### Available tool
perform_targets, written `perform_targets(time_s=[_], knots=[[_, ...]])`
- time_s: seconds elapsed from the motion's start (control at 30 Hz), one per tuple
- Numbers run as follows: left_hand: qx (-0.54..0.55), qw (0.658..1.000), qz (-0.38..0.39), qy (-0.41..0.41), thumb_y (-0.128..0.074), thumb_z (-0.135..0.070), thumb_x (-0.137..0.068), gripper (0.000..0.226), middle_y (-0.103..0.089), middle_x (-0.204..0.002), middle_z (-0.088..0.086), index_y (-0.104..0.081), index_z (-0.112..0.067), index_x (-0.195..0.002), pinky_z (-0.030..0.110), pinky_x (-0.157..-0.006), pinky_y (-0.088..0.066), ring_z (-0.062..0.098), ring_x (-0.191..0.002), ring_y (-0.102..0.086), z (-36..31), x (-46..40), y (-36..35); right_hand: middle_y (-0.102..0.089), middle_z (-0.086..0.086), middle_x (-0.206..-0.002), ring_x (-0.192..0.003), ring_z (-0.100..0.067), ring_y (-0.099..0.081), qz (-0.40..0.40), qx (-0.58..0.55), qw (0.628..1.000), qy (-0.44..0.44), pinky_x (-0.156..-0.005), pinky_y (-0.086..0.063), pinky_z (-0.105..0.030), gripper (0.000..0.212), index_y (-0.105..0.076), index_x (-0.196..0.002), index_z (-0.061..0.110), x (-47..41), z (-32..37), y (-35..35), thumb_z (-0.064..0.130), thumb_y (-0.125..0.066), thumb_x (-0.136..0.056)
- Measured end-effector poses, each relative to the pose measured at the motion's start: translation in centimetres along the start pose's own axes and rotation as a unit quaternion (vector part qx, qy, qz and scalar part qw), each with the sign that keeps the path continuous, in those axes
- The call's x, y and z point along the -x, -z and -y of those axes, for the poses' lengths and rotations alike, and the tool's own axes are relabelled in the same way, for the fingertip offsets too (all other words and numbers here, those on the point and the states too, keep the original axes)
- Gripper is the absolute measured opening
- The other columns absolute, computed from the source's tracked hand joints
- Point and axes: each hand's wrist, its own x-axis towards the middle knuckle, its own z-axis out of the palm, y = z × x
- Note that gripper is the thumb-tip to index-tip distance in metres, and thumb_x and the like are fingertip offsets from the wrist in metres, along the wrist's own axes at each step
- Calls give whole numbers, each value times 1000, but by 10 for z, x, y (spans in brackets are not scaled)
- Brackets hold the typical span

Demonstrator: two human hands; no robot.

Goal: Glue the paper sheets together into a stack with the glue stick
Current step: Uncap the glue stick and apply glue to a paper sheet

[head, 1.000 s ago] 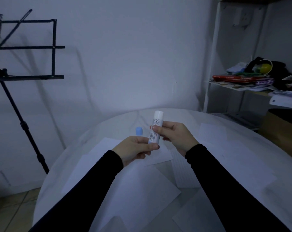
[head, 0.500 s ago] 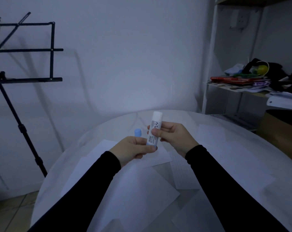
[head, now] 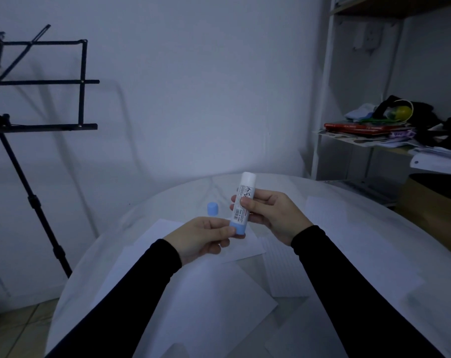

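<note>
I hold a white glue stick [head: 245, 192] upright above the table, its blue base [head: 237, 227] at the bottom. My right hand [head: 273, 215] grips the white barrel around its middle. My left hand [head: 201, 240] pinches the blue base between thumb and fingers. The stick's blue cap [head: 213, 209] stands on the table behind my left hand. Several white paper sheets [head: 214, 301] lie scattered and overlapping on the round white table [head: 426, 254] under my arms, one of them lined [head: 281, 267].
A black music stand [head: 38, 104] on a tripod stands left of the table. A white shelf unit [head: 322, 99] with books, clothes and papers stands at the right, with a brown box [head: 431, 210] beside the table edge.
Both hands keep the glue stick held in nearly the same place. My left fingers have shifted on the base, and more of the blue base now shows.
</note>
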Motion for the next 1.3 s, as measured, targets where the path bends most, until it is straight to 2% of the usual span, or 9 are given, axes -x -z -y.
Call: perform_targets(time_s=[0.27, 0.37, 0.5, 0.6, 0.73, 0.8, 0.93, 1.1, 1.3], knots=[[-122, 971, -197, -53, -82, -23, -72, 6, -61, -63, -4, -78, -25, -76, 22, -56, -32, 11, -60, -42, 0, -8, -12, -74, -2, -86, -77, -9, -71, -115, -13, 993, 3, -63, -53, -17, 26, -69, -107, 2, -3, -8, -11, 9, -70, -82], [-103, 982, -151, -39, -81, -23, -73, 11, -64, -71, -2, -76, -21, -83, 21, -56, -36, 13, -65, -47, -1, -7, -11, -74, -2, -90, -81, -10, -71, -105, -11, 994, 5, -64, -54, -18, 23, -69, -106, 4, -1, -7, -10, 10, -68, -83], [-21, 999, -36, -14, -70, -29, -80, 29, -72, -105, 5, -69, -11, -103, 18, -61, -40, 7, -71, -53, -4, -2, -7, -73, -4, -97, -87, -13, -70, -63, -23, 998, 6, -70, -56, -22, 18, -67, -104, 5, 0, -4, -8, 9, -62, -87], [17, 1000, -11, 3, -60, -30, -78, 35, -74, -94, 4, -67, -6, -104, 15, -58, -41, 7, -68, -53, -5, 0, -9, -72, -4, -101, -90, -15, -70, -52, -18, 998, 10, -77, -57, -25, 18, -66, -104, 5, 0, -3, -7, 9, -60, -88], [-18, 998, -55, -2, -59, -21, -91, 16, -73, -86, -1, -69, -10, -97, 14, -56, -39, 5, -67, -49, -6, -3, -9, -73, -5, -101, -92, -17, -70, -65, -26, 997, 9, -81, -57, -28, 20, -68, -105, 6, -1, -5, -6, 12, -64, -86], [-71, 992, -98, -26, -64, -23, -90, 10, -74, -86, -3, -71, -16, -91, 16, -58, -38, 5, -67, -48, -4, -5, -13, -74, -5, -96, -90, -17, -71, -92, -31, 995, 11, -76, -57, -26, 20, -69, -102, 6, -2, -7, -8, 11, -67, -84], [-116, 968, -208, -86, -75, -23, -81, 11, -63, -61, -15, -70, -15, -86, 14, -57, -36, -1, -55, -50, 3, -11, -25, -75, -5, -93, -86, -15, -71, -141, -32, 989, 19, -69, -56, -22, 23, -70, -103, 6, -3, -10, -8, 11, -72, -81], [-51, 992, -106, -44, -66, -25, -87, 19, -72, -99, 5, -70, -13, -102, 20, -62, -41, 8, -73, -53, -3, -7, -20, -74, -5, -96, -89, -18, -70, -97, -20, 995, 6, -77, -58, -28, 16, -70, -99, 9, -2, -6, -1, 12, -68, -83], [48, 999, -20, -8, -62, -29, -74, 28, -74, -95, 7, -74, -9, -89, 18, -60, -42, 9, -68, -54, -4, -1, -14, -73, -6, -100, -94, -21, -69, 1, 7, 1000, -14, -78, -57, -29, 19, -69, -100, 10, 2, -2, 1, 16, -63, -83]])
